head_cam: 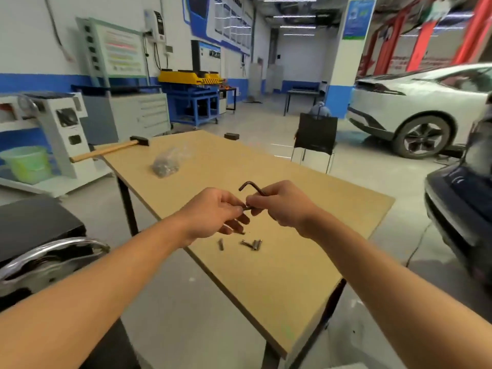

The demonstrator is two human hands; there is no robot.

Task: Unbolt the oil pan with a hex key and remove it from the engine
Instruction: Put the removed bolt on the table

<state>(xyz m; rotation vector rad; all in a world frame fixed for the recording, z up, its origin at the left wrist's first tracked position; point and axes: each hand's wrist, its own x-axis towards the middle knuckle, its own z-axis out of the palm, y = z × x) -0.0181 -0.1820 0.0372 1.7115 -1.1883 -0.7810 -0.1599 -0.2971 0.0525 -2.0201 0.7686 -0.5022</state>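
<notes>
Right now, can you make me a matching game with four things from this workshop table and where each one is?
Things:
1. hammer
2. bolts
3. hex key
4. plastic bag

Places:
A. gripped by the left hand and right hand
B. mid-table, beyond the hands
C. far corner of the table, handle poking over the edge
D. loose on the table, just below the hands

Pairs: 1-C, 2-D, 3-A, 4-B.

Dark L-shaped metal hex key [258, 189] tilts, bend uppermost; several small silver bolts [256, 245] lie loose at its six o'clock.
</notes>
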